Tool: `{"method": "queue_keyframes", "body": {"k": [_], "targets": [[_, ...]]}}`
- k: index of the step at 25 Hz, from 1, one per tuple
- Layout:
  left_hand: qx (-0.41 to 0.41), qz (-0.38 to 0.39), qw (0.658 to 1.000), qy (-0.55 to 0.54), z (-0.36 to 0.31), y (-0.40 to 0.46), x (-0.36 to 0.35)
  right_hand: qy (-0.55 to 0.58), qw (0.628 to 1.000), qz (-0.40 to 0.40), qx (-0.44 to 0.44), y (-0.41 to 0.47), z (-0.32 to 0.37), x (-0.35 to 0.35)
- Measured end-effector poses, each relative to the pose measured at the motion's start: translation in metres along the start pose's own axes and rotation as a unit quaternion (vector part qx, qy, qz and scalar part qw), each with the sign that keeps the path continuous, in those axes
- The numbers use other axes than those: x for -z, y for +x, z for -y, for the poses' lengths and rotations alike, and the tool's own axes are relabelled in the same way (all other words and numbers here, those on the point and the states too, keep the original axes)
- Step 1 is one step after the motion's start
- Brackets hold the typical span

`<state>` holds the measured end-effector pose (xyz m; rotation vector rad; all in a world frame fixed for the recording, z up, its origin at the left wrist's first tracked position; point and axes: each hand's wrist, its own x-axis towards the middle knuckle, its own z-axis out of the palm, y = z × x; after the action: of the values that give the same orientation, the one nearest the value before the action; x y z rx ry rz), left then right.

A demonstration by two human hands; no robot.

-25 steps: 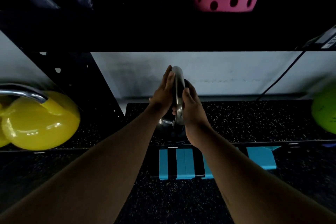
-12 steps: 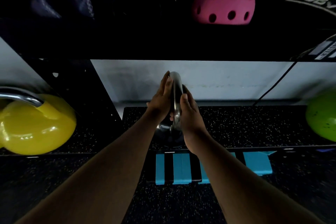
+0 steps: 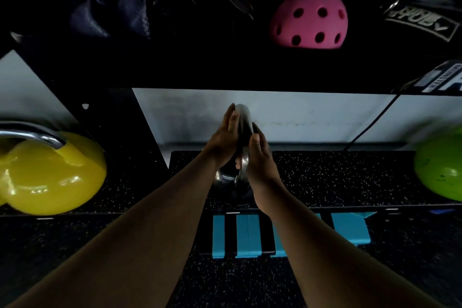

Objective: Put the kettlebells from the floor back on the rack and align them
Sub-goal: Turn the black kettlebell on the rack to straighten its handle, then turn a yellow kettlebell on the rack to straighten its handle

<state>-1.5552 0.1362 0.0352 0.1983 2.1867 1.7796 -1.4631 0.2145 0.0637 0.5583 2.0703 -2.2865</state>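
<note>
A dark, glossy kettlebell point(image 3: 226, 180) with a steel handle sits on the speckled lower shelf point(image 3: 337, 177) of the rack, in the middle. My left hand point(image 3: 225, 140) presses flat against the left side of its handle. My right hand point(image 3: 260, 157) presses against the right side, fingers straight. The handle stands edge-on to me. A yellow kettlebell point(image 3: 52, 175) with a steel handle rests on the shelf at the left. A green kettlebell point(image 3: 440, 165) shows at the right edge of the shelf, partly cut off.
A black upright point(image 3: 120, 120) stands between the yellow kettlebell and the middle bay. The upper shelf holds a pink perforated ball point(image 3: 310, 22), dark bags and straps. Blue foam blocks point(image 3: 287, 235) lie on the speckled floor below the shelf. A black cable point(image 3: 370, 125) hangs along the white wall.
The view has tilted up a little, so everything sits lower in the frame. Both hands stay pressed on the handle of the dark kettlebell.
</note>
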Motion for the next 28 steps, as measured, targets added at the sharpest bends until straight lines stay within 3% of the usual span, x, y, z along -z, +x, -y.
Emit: {"method": "queue_keyframes", "body": {"k": [3,6,9,13,15,19,22,28], "targets": [[0.013,0.007,1.000,0.023,-0.007,-0.008,0.001,-0.026,1.000,-0.005,-0.007,-0.003,0.006,0.000],[-0.017,0.020,0.984,0.173,-0.011,-0.026,0.011,-0.195,0.980,-0.043,0.005,-0.005,0.018,0.002],[-0.099,0.058,0.917,0.382,-0.014,-0.049,0.034,-0.405,0.908,-0.098,0.049,-0.012,0.029,0.006],[-0.150,0.065,0.857,0.489,-0.022,-0.077,0.071,-0.613,0.772,-0.116,0.122,-0.038,0.042,0.005],[-0.184,0.080,0.836,0.511,-0.022,-0.095,0.085,-0.646,0.738,-0.128,0.149,-0.055,0.046,-0.002],[-0.232,0.085,0.809,0.533,-0.021,-0.129,0.112,-0.657,0.731,-0.098,0.159,-0.086,0.040,-0.025],[-0.212,0.056,0.791,0.571,-0.019,-0.155,0.146,-0.676,0.714,-0.068,0.172,-0.104,0.042,-0.049],[-0.169,-0.023,0.756,0.633,-0.016,-0.199,0.238,-0.638,0.744,-0.045,0.193,-0.129,0.043,-0.111]]}}
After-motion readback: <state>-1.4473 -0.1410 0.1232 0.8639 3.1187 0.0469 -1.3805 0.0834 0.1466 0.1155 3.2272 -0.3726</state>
